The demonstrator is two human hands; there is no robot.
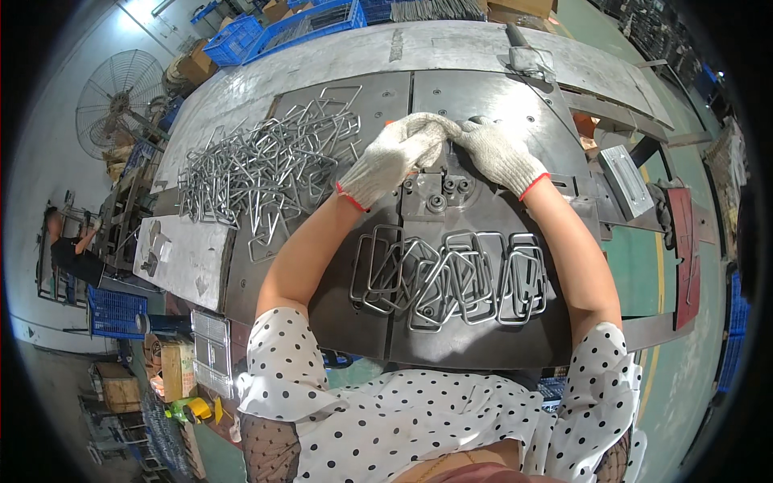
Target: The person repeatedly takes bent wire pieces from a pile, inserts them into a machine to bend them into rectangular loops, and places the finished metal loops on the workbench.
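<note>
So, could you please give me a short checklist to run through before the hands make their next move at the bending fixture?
1. Both hands gloved: ok. The left hand and the right hand wear white knit gloves.
2. Hands together at the fixture: ok, fingertips meet just above its pins.
3. Wire piece seated between the pins: cannot tell, the gloves cover it.
4. Supply within reach: ok, the pile of wire pieces lies on the left side of the steel table.
5. Bent wire frames out of the way: ok, they lie nearer the body, apart from the hands.
</note>
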